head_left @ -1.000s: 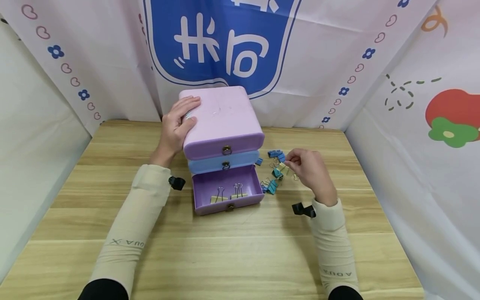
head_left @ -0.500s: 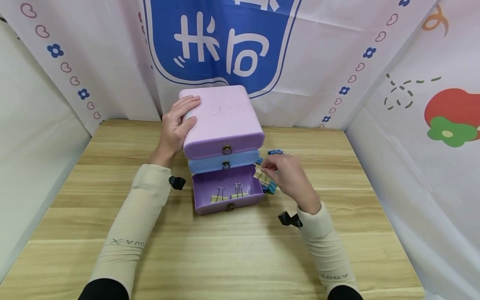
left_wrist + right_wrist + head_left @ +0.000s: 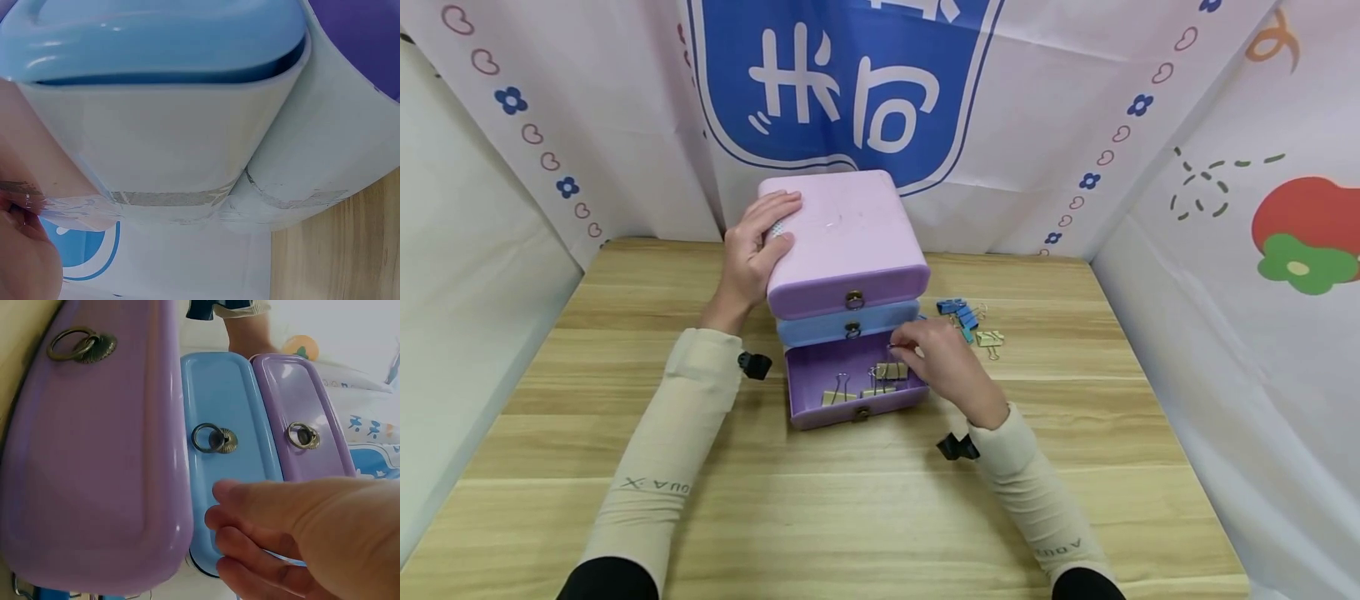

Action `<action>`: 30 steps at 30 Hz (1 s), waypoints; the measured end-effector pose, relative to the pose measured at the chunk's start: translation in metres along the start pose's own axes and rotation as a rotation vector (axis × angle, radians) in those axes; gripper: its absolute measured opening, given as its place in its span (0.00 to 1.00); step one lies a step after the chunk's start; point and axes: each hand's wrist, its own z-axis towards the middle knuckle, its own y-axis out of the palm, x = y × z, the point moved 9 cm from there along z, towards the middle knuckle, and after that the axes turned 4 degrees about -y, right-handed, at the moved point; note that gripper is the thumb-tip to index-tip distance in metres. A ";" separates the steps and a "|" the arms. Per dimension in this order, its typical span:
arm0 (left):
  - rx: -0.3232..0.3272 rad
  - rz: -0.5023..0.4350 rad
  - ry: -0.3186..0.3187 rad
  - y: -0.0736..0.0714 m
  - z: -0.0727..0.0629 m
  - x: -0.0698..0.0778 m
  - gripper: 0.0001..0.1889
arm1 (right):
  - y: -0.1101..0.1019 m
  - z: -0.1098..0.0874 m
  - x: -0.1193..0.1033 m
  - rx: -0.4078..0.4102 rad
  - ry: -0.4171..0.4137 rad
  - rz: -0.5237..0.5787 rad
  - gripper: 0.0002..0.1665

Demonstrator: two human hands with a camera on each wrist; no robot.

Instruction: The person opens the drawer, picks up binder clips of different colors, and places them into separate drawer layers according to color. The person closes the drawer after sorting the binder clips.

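A small cabinet (image 3: 850, 225) has a pink top and three stacked drawers with brass ring pulls. Its bottom purple drawer (image 3: 811, 371) is pulled out, and yellow binder clips (image 3: 838, 397) lie inside with their wire handles up. My left hand (image 3: 747, 254) rests on the cabinet's left top edge, fingers and thumb lying across the lid. Over the drawer's right side, my right hand (image 3: 951, 362) pinches a yellow binder clip (image 3: 892, 372), which hangs below the fingertips. In the right wrist view the fingers are in front of the blue middle drawer (image 3: 240, 394).
Right of the cabinet, several blue binder clips (image 3: 964, 313) lie in a loose group on the wooden table (image 3: 850, 517). Another yellow binder clip (image 3: 990, 339) lies beside them. A printed cloth (image 3: 1022, 108) hangs behind the table.
My right hand has carried a yellow binder clip leftward from the group on the table to above the open drawer. The left hand has stayed on the cabinet.
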 end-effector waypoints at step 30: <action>-0.006 -0.033 -0.004 0.001 0.000 0.006 0.25 | -0.064 -0.070 0.109 -0.102 0.337 -0.183 0.14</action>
